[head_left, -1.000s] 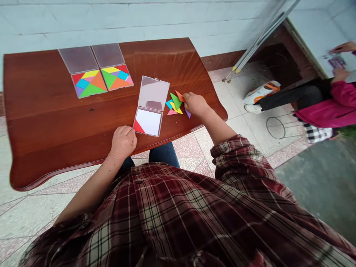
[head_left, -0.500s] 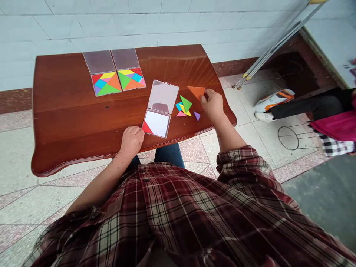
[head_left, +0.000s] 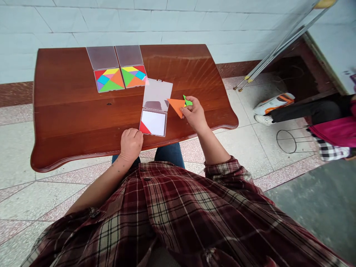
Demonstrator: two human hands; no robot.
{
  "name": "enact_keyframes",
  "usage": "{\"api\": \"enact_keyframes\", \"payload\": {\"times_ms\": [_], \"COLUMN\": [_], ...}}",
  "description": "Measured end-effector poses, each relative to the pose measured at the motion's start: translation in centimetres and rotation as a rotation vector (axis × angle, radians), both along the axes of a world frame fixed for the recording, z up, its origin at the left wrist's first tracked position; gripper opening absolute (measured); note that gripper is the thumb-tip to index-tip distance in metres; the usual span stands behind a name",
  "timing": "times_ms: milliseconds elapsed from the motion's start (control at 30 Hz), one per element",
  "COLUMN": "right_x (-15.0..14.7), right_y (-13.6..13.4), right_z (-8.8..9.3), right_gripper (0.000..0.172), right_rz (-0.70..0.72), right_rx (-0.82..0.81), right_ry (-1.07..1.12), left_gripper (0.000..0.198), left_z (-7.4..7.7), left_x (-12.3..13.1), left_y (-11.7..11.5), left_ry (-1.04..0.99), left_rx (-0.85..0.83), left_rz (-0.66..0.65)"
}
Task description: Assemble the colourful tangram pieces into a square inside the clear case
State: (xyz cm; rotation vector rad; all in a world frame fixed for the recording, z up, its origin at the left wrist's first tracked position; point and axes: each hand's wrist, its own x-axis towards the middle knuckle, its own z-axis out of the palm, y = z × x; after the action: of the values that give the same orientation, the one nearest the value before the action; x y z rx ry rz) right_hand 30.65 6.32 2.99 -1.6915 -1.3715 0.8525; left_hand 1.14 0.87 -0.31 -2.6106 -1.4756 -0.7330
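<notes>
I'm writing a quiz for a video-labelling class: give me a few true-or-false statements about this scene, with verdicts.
The right hand holds an orange triangle and a green piece: true.
The left hand grips a tangram piece: false; it rests beside the open clear case, with no piece showing in it.
Two filled tangram cases lie on the wooden table: true.
The open case's white base is full of pieces: false; it shows only a red triangle.

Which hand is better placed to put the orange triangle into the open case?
Probably the right hand: it holds the orange triangle beside the open case, while the left hand rests empty.
</notes>
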Motion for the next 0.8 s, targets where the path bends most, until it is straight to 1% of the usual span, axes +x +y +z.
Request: {"api": "enact_keyframes", "payload": {"times_ms": [100,200,300,433,567,667,800], "right_x": [-1.2,-2.4,-3.4,-4.2,-4.4,-4.7,-5.3], "right_y": [-0.7,-1.4,-1.9,-2.2,-2.2,-2.3,-2.3], "right_z": [-0.7,-0.8,-0.8,-0.9,-0.9,-0.6,-0.1], "right_gripper": [0.051,0.046,0.043,0.043,0.044,0.044,0.042], "right_rz": [0.021,0.009,0.001,0.016,0.026,0.039,0.075], "right_rx": [-0.005,-0.047,-0.102,-0.131,-0.144,-0.153,-0.172], "right_ry": [0.117,0.178,0.225,0.221,0.194,0.177,0.135], "left_gripper": [0.03,0.029,0.029,0.024,0.023,0.026,0.025], "left_z": [-0.1,0.0,0.2,0.5,0.8,1.0,1.2], "left_x": [0.1,0.2,0.2,-0.3,-1.2,-1.6,-1.5], "left_y": [0.3,0.5,0.5,1.1,2.4,2.9,3.0], "left_ry": [0.021,0.024,-0.006,-0.032,-0.073,-0.126,-0.121], "left_rx": [0.014,0.015,-0.022,-0.072,-0.162,-0.208,-0.217], "left_rz": [-0.025,-0.046,-0.061,-0.097,-0.175,-0.186,-0.191]}}
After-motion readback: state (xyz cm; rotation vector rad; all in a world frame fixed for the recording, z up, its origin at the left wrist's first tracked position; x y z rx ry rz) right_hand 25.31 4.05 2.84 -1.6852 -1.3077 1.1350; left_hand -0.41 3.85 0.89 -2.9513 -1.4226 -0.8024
